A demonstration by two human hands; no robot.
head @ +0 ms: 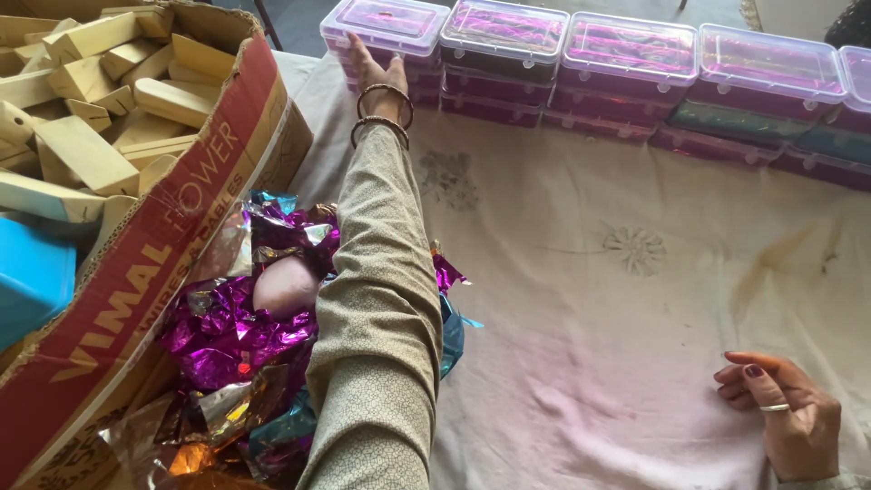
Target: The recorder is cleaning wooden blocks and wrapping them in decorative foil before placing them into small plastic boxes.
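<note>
My left hand (366,68) reaches far forward, its fingers against the leftmost stack of clear-lidded plastic boxes (386,27) holding purple foil. Two bangles circle that wrist, and a beige patterned sleeve (381,308) runs back toward me. My right hand (786,408) rests on the white cloth (581,299) at the lower right, fingers loosely curled and holding nothing, with a ring and dark nail polish. A row of similar stacked boxes (626,63) lines the far edge of the cloth.
A large cardboard box (136,272) full of pale wooden blocks (91,100) stands at the left. Crumpled purple, blue and gold foil (236,345) is heaped beside it, under my left arm. A blue object (32,277) sits at the far left.
</note>
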